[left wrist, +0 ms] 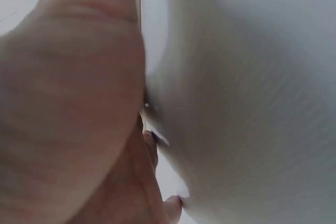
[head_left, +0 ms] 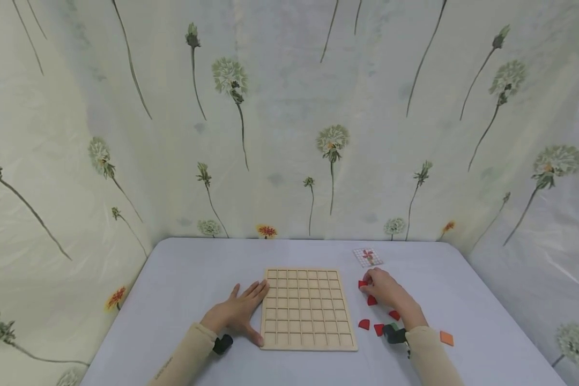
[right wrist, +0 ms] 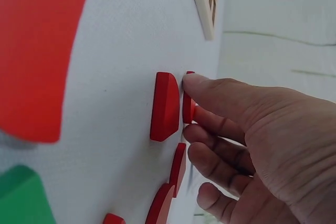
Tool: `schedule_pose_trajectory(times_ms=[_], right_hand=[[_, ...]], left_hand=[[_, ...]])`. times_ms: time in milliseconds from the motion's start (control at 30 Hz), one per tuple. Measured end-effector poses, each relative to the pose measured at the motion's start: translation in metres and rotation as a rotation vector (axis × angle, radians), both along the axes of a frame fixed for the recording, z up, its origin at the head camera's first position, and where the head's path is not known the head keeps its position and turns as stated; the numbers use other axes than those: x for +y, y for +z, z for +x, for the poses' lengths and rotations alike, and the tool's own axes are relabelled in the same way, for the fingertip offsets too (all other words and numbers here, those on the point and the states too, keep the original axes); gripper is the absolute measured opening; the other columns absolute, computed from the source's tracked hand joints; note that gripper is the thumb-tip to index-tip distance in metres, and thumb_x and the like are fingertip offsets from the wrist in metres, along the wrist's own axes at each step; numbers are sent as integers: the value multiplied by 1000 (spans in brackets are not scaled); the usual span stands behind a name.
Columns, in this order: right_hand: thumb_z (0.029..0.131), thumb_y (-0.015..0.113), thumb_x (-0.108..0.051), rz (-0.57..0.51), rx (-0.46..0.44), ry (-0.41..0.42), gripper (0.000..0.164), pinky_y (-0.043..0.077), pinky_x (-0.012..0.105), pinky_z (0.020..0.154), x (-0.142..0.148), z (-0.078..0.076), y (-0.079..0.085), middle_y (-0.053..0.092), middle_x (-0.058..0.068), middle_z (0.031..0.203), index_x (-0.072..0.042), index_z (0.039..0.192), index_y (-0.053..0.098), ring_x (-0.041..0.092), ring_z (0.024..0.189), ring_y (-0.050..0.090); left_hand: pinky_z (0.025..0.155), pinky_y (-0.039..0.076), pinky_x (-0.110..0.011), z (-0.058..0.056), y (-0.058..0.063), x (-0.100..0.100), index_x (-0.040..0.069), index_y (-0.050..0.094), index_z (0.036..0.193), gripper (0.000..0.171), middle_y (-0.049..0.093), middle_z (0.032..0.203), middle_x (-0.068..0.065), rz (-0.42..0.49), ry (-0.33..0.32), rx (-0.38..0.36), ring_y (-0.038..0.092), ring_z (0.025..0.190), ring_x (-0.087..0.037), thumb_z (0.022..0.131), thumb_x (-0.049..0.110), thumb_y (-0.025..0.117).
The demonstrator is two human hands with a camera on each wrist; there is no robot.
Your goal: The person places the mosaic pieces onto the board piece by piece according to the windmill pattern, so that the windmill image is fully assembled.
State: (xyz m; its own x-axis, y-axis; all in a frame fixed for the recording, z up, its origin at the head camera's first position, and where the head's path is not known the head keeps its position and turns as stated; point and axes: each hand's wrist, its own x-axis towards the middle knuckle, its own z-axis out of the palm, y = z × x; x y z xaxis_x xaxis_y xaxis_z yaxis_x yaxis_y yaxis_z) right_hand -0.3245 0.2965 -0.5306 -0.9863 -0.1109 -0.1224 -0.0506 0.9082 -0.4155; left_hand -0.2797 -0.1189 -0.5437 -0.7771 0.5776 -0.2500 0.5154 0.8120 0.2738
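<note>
A pale wooden grid board (head_left: 305,303) of square cells lies on the table. My left hand (head_left: 239,311) rests spread along its left side, thumb at the near corner and fingertips at the edge further up. To the right of the board, my right hand (head_left: 385,289) pinches a small red block (right wrist: 187,109) with thumb and fingers, close over the table. Another red block with a curved side (right wrist: 165,107) lies just beside it. Several more red blocks, such as this quarter-round one (head_left: 364,324), are scattered under and around the right forearm. The left wrist view is mostly palm and white cloth.
A checked card (head_left: 368,257) with a red flower-like picture lies beyond the right hand. Partly behind the right wrist camera is a green block (head_left: 394,325). An orange square tile (head_left: 446,338) sits right of the sleeve. Flower-printed curtains surround the white table (head_left: 198,262).
</note>
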Motion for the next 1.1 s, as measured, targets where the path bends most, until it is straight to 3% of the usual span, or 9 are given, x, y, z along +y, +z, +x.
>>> schedule_pose_trajectory(times_ms=[267,700,1100], right_hand=[[85,73,-14,-13,13,13,26,53,31,71,-4,0,-2,63,5,93,-4,108,65,16,77,54],[86,71,-9,5,30,88,17,46,28,64,-11,-7,3,60,3,82,-7,102,68,16,72,51],[84,75,-30,-20,-21,-93,27,41,27,53,-19,-14,1,56,4,70,-7,84,61,16,61,51]], left_hand=[[117,-2,-61,5,-2,0,12,3,156,137,0,164,-4,19,12,-14,1,151,-26,57,74,74],[116,-4,-61,6,-2,0,11,3,156,137,-3,164,-5,13,22,-15,-2,151,-26,58,72,75],[116,-4,-61,6,3,1,11,1,156,136,-3,164,-5,-6,15,-16,-3,151,-26,60,72,75]])
